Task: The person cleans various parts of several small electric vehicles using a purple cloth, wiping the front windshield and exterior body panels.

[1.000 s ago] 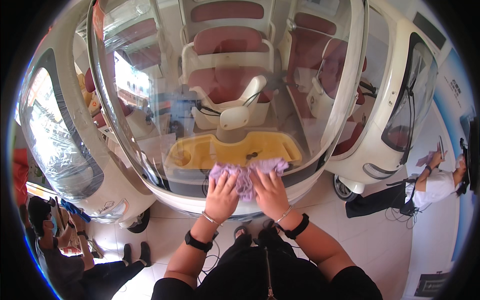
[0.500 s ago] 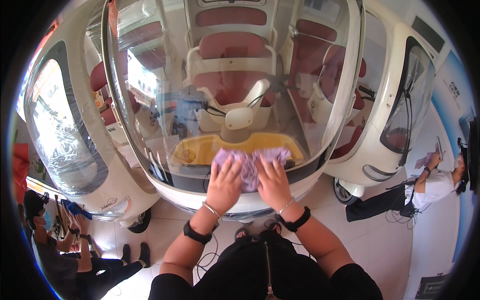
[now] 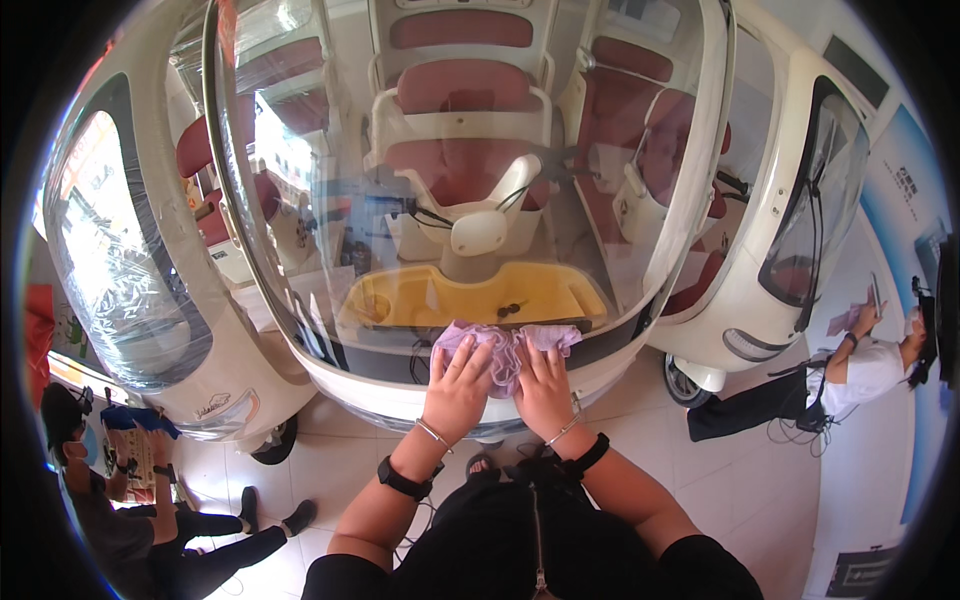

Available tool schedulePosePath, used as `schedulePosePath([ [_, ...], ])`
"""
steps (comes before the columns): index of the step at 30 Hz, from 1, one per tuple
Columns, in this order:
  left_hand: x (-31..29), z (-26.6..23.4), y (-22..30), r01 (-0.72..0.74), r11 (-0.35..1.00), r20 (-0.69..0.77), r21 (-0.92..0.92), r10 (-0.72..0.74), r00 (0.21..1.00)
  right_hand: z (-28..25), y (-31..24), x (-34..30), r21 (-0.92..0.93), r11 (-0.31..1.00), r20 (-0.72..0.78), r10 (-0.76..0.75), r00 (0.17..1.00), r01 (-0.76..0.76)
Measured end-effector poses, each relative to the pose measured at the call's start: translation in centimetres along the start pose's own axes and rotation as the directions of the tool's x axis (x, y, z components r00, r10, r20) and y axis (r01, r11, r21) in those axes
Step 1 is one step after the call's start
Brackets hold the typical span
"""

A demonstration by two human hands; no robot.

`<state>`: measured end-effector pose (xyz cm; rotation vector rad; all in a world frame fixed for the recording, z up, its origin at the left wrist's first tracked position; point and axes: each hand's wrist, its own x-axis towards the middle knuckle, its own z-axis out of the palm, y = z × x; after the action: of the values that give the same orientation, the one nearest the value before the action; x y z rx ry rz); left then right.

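Far left there's a co-worker (image 3: 120,525) in dark clothes and a face mask, hands up by something blue (image 3: 142,420). Just above that is a white car (image 3: 235,335) with its side window (image 3: 125,280) covered in shiny, wrinkly plastic wrap.

Then the middle car, with a big curved windshield (image 3: 460,195). Through the glass you can see a dark red seat (image 3: 465,88), a white handlebar (image 3: 480,232) and a yellow tray (image 3: 470,297) lower down. The wearer's left hand (image 3: 460,385) is pretty wide, fingers stretched out and resting on the left half of a crumpled purple cloth (image 3: 507,362). That cloth sits against the bottom of the windshield, just below the tray as seen from up here, with its ruffled middle showing between the two hands. The right hand (image 3: 544,388) is spread out too, laid on the cloth's right half. Each wrist has a black band and a metal bracelet.

Further right is another white car (image 3: 790,150), front wheel (image 3: 686,380) peeking out underneath. Far right, a person (image 3: 855,378) in a white top has a purple rag (image 3: 847,318) and a slim gadget (image 3: 875,290).
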<state>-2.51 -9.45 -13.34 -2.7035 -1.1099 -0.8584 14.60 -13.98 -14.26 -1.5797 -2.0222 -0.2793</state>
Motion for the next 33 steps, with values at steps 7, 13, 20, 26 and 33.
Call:
schedulePosePath([
  [7,11.6,-8.0,-2.7,-0.209,0.978,-0.064,0.018,0.210,0.976,-7.3,1.3,10.9,-0.012,0.999,-0.092,-0.035,0.995,0.034],
  [13,22.0,-12.7,-5.9,-0.285,0.956,-0.172,0.066,0.292,0.941,-13.5,4.2,22.0,-0.049,0.995,-0.155,-0.095,0.983,0.089],
  [20,18.1,-10.1,-5.8,-0.206,0.965,-0.240,0.160,0.241,0.941,-12.3,3.5,20.1,-0.094,0.983,-0.085,-0.165,0.983,0.157],
  [26,6.4,-5.3,-3.9,-0.191,0.981,-0.022,0.033,0.191,0.981,-7.1,0.9,9.5,-0.104,0.980,0.072,-0.163,0.984,0.170],
  [33,2.6,-4.9,-5.3,-0.314,0.949,0.118,-0.010,0.313,0.942,-5.0,1.0,5.6,-0.065,0.955,0.113,-0.283,0.953,0.291],
])
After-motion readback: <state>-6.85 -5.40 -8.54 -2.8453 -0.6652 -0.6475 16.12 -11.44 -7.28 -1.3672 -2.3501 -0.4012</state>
